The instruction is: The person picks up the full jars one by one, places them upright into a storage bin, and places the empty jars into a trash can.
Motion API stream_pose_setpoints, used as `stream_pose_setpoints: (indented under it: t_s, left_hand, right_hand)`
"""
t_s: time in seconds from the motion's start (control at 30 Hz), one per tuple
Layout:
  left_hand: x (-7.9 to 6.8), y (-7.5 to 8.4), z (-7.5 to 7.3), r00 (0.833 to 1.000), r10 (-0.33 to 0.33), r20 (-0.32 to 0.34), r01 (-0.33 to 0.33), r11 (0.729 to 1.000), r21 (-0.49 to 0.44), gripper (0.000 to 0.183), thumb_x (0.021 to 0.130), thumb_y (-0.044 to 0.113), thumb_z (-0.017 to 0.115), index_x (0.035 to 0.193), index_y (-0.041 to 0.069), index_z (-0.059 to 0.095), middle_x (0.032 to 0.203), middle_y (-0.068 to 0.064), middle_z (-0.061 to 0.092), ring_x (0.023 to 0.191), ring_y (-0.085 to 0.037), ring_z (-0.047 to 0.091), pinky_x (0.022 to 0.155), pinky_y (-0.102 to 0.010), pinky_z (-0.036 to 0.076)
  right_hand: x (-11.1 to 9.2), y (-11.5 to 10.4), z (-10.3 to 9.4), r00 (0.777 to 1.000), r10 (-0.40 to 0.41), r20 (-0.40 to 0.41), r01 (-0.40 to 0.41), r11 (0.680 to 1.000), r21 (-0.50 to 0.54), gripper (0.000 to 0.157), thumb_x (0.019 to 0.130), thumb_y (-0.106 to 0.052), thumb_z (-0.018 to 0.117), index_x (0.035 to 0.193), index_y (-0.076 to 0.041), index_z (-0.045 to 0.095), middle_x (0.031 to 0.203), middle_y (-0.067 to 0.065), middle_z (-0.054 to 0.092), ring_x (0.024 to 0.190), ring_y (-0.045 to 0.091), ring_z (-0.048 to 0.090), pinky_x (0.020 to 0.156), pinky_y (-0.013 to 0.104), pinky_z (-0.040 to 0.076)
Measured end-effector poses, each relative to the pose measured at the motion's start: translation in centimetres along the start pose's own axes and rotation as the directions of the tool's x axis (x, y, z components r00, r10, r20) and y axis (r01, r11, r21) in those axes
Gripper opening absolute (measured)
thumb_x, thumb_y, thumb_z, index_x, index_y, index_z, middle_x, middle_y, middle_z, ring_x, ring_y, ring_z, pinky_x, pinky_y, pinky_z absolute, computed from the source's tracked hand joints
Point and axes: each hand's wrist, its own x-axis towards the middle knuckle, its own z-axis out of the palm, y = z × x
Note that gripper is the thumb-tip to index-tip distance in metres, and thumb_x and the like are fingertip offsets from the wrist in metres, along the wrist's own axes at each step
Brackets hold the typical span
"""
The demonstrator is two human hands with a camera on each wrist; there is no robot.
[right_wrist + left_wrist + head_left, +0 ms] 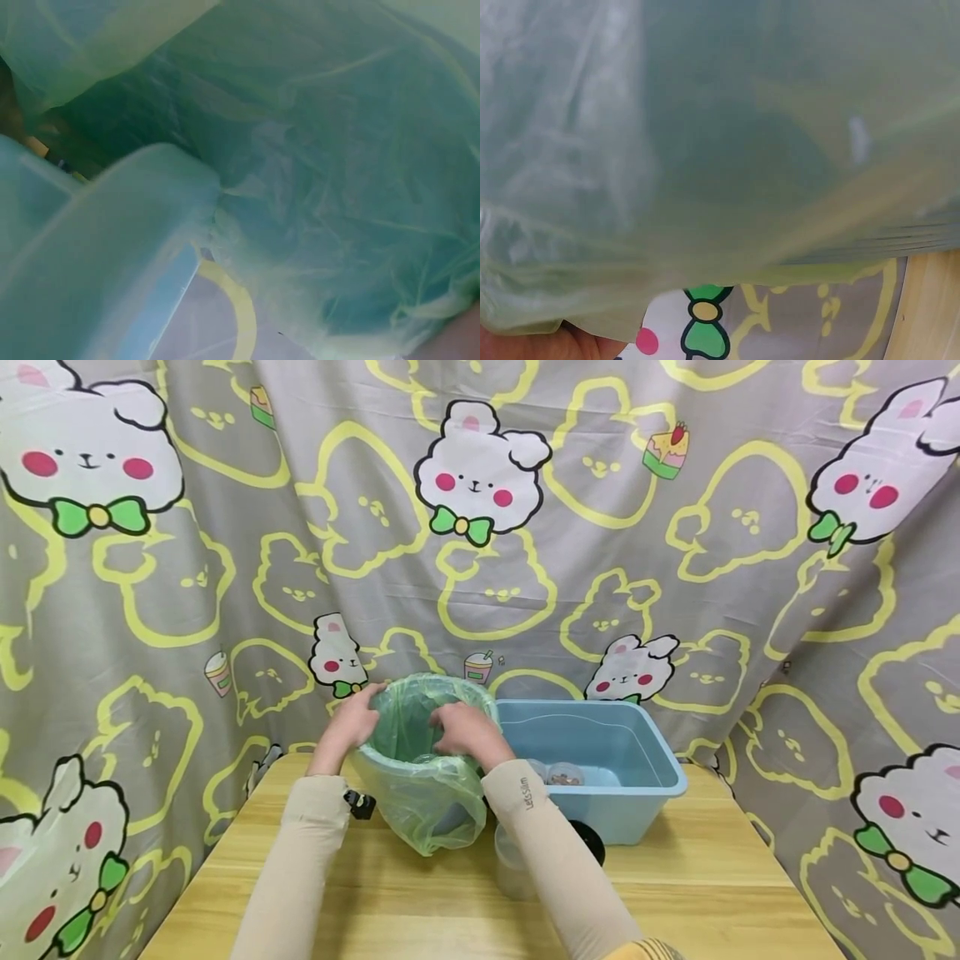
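A trash bin lined with a translucent green garbage bag (431, 806) stands in the middle of the table, and the bag's edge hangs over the bin rim (476, 687). At the left rim my left hand (351, 727) grips the bag and rim; a bit of that hand (551, 346) shows low in the left wrist view. My right hand (467, 731) reaches over the right side into the bin's mouth, fingers loosely bent toward the lining. Nothing shows in its grasp. The bag (300, 165) fills most of the right wrist view, with only a sliver of that hand (454, 337).
A blue plastic tub (630, 814) adjoins the bin on the right, with small clear containers (564, 774) inside. A clear jar (513, 872) and a black round lid (588, 842) lie partly behind my right forearm. A patterned curtain (480, 585) hangs behind the wooden table (420, 902).
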Motion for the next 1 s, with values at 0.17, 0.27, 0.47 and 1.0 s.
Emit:
stream_pose_setpoints:
  t_s: [0.17, 0.27, 0.47, 1.0]
  left_hand:
    - [0.1, -0.1, 0.1, 1.0, 0.002, 0.006, -0.002, 1.0, 0.009, 0.061, 0.101, 0.004, 0.035, 0.162, 0.012, 0.036, 0.161, -0.026, 0.039, 0.067, -0.024, 0.049, 0.062, -0.037, 0.041]
    - [0.1, -0.1, 0.0, 1.0, 0.0, 0.015, 0.0, 1.0, 0.002, 0.062, 0.101, 0.004, 0.035, 0.162, 0.012, 0.035, 0.162, -0.026, 0.038, 0.062, -0.023, 0.047, 0.062, -0.037, 0.041]
    - [0.0, 0.1, -0.2, 1.0, 0.004, 0.031, -0.003, 1.0, -0.014, 0.063, 0.1, 0.003, 0.035, 0.163, 0.011, 0.033, 0.16, -0.029, 0.039, 0.049, -0.016, 0.032, 0.056, -0.035, 0.04]
    - [0.2, 0.1, -0.4, 1.0, 0.026, 0.017, -0.026, 0.999, 0.022, 0.064, 0.099, 0.004, 0.037, 0.162, 0.01, 0.033, 0.162, -0.027, 0.037, 0.071, -0.034, 0.05, 0.069, -0.042, 0.043]
  right_hand:
    - [-0.3, 0.2, 0.0, 0.994, -0.011, -0.106, 0.018, 0.998, 0.064, 0.034, 0.098, -0.032, 0.072, 0.131, -0.022, 0.071, 0.121, -0.001, 0.074, 0.11, 0.017, 0.069, 0.095, 0.038, 0.055]
    - [-0.5, 0.4, 0.2, 0.977, -0.02, -0.213, 0.045, 0.993, 0.113, 0.032, 0.1, -0.029, 0.07, 0.131, -0.022, 0.071, 0.117, -0.002, 0.075, 0.11, 0.018, 0.068, 0.096, 0.04, 0.055]
    - [-1.6, 1.7, 0.0, 0.881, -0.055, -0.47, 0.169, 0.964, 0.203, 0.039, 0.1, -0.021, 0.069, 0.138, -0.017, 0.066, 0.118, 0.004, 0.071, 0.122, 0.027, 0.06, 0.103, 0.049, 0.05]
    - [-13.9, 6.1, -0.3, 0.888, -0.138, -0.44, 0.298, 0.899, 0.321, 0.033, 0.1, -0.023, 0.07, 0.132, -0.016, 0.071, 0.115, 0.002, 0.069, 0.108, 0.02, 0.065, 0.095, 0.043, 0.055]
